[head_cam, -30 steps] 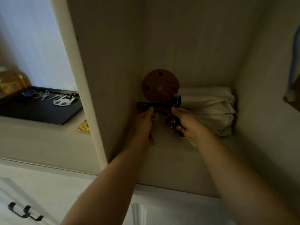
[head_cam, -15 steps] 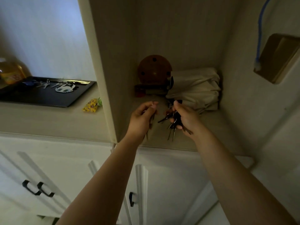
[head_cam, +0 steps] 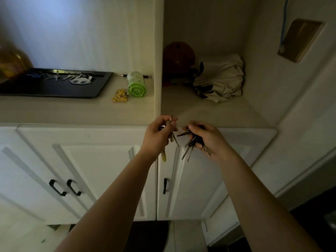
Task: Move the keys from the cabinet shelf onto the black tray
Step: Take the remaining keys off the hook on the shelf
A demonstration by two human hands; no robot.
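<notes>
My left hand (head_cam: pixel 158 137) is closed on a small set of keys (head_cam: pixel 171 138) with a yellowish tag hanging below it. My right hand (head_cam: pixel 205 139) grips a larger dark bunch of keys (head_cam: pixel 190 145), its blades dangling down. Both hands hover just in front of the cabinet shelf (head_cam: pixel 209 113), past its front edge. The black tray (head_cam: pixel 54 90) lies on the counter to the far left and holds several keys and a white keychain (head_cam: pixel 81 80).
On the shelf stand a round brown disc (head_cam: pixel 177 57) and a folded cream cloth bag (head_cam: pixel 221 77). A green roll (head_cam: pixel 136 84) and a yellow packet (head_cam: pixel 120 95) lie on the counter between tray and cabinet wall. A yellow bottle (head_cam: pixel 11 62) stands far left. White cupboard doors (head_cam: pixel 87 171) are below.
Both hands have pulled back out of the cabinet shelf toward me, each carrying keys. The view has tilted down, showing more of the cupboard doors.
</notes>
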